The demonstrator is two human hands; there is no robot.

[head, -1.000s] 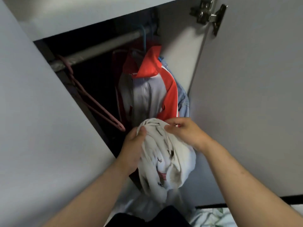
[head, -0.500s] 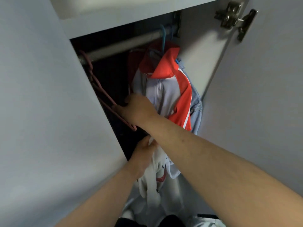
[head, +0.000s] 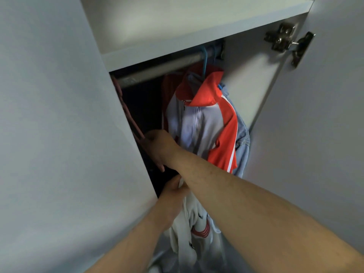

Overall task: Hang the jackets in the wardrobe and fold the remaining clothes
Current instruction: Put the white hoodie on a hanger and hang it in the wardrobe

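A white and orange-red zip jacket (head: pixel 199 127) hangs on a blue hanger (head: pixel 204 62) from the wardrobe rail (head: pixel 157 70), with a pale blue denim garment (head: pixel 243 142) behind it. My right hand (head: pixel 157 146) reaches inside the wardrobe and grips the lower part of an empty pink hanger (head: pixel 126 113) that hangs at the rail's left end. Below it, my left hand (head: pixel 173 191) grips a bunched white jacket (head: pixel 195 233) with red stripes, which dangles in front of the opening. My right forearm crosses over the white jacket's top.
The left wardrobe door (head: pixel 59 134) stands close beside my left arm. The right door (head: pixel 315 134) is swung open, with a metal hinge (head: pixel 285 39) near its top. A white shelf board (head: pixel 177 32) runs just above the rail. The wardrobe's inside is dark.
My right hand let go of the white jacket, reached up into the wardrobe and took hold of the pink hanger. My left hand now holds the jacket alone, lower down.
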